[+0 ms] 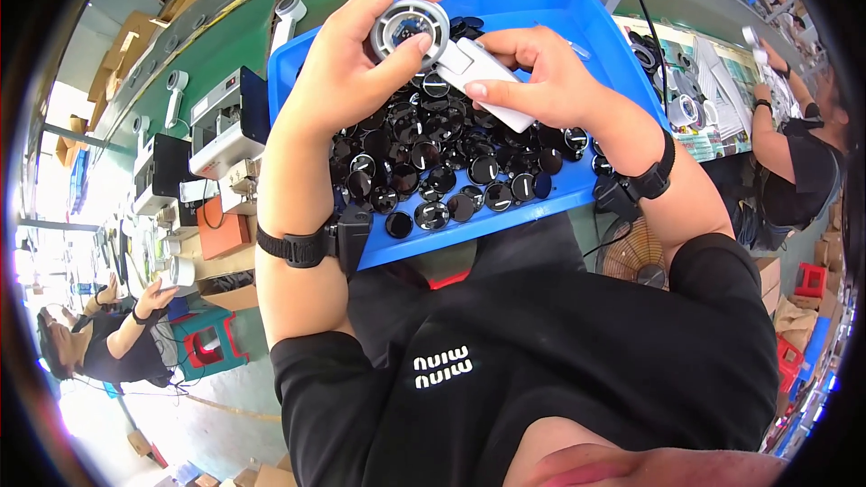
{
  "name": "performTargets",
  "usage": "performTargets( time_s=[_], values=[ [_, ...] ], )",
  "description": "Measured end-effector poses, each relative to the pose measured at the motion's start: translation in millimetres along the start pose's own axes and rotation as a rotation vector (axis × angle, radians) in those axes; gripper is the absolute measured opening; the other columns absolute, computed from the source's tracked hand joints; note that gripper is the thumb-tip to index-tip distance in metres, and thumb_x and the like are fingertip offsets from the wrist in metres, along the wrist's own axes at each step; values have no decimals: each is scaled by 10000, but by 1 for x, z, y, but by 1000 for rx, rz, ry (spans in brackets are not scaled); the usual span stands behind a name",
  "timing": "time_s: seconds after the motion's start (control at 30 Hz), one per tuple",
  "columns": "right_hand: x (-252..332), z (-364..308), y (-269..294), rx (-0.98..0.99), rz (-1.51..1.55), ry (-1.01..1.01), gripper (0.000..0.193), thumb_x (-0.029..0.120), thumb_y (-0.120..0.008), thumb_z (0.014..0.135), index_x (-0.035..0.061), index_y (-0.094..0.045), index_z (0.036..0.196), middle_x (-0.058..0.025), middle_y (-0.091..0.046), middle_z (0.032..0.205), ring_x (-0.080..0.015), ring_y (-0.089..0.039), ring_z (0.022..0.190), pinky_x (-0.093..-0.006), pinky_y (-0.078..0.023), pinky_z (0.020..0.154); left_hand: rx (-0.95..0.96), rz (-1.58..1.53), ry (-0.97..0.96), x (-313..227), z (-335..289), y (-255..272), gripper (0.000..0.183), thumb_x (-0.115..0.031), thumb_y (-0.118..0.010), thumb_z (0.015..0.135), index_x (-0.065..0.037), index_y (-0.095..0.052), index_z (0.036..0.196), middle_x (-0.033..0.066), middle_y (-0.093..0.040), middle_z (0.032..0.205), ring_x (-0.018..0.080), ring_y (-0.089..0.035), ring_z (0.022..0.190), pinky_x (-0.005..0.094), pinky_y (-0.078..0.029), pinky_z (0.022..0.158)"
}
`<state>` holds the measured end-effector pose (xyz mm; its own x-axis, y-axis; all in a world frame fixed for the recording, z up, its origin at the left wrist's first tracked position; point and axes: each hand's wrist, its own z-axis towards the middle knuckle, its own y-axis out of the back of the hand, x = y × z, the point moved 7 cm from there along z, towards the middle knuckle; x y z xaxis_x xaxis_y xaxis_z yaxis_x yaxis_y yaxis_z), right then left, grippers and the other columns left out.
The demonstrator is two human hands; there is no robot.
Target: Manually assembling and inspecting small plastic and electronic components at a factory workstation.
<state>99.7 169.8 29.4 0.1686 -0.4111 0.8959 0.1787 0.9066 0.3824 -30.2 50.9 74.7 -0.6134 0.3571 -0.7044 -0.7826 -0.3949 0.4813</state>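
Note:
A small white handheld fan [487, 81] with a round grey head is held up over a blue tray [397, 257]. My left hand [338, 68] is closed around the round head, its thumb pressing on the front near the dark centre. The white handle lies in the grip of my right hand [564, 81], with the thumb along its face. Beneath my hands, the tray holds many glossy black round discs [431, 215], lying loose and overlapping. Whether a disc sits inside the fan head cannot be made out.
On the green bench to the left stand a white-and-black boxy machine [225, 126] and more white fans [176, 95]. Round grey parts [686, 110] lie on the right-hand table. Co-workers sit at the far left [99, 343] and far right [794, 153]. A floor fan [631, 257] stands below.

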Motion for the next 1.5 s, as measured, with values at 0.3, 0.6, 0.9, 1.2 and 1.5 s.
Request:
performTargets(
  time_s=[0.3,0.6,0.9,1.2,1.5],
  values=[
    [-16,9,-7,110,367,-31,390,323,-554,1092,-20,-629,1260,-74,-747,990,-145,-715,918,-309,-582,822,-520,-355,191,13,6,-5,548,54,-786,828,-10,-478,1276,90,-647,1093,166,-683,968,307,-583,851],
    [-56,4,-7,287,-663,-257,341,39,-821,757,7,-716,1081,-129,-628,743,-277,-621,701,-401,-507,685,-561,-1051,125,45,13,1,716,56,-614,925,-142,-288,1531,144,-602,1218,276,-703,917,394,-617,740],
    [-47,10,-26,310,-711,-174,267,-8,-825,726,-6,-650,927,-89,-585,775,-211,-574,688,-356,-472,651,-526,-932,71,51,7,3,794,86,-618,819,-203,-260,1466,190,-610,1087,298,-718,679,412,-599,517],
    [11,4,30,-163,188,173,257,8,-730,944,23,-686,1196,-19,-692,1071,-76,-649,936,-229,-531,785,-358,-865,54,23,-3,5,892,-4,-627,785,-131,-241,1580,145,-616,1181,277,-711,893,383,-608,774],
    [63,-29,26,-356,-169,663,257,-55,-858,747,49,-802,975,-73,-708,932,-174,-690,842,-278,-564,722,-257,-593,-129,-7,0,-41,1106,-413,-810,796,-75,-133,1602,154,-508,1338,247,-585,1156,383,-538,944]
  ],
)
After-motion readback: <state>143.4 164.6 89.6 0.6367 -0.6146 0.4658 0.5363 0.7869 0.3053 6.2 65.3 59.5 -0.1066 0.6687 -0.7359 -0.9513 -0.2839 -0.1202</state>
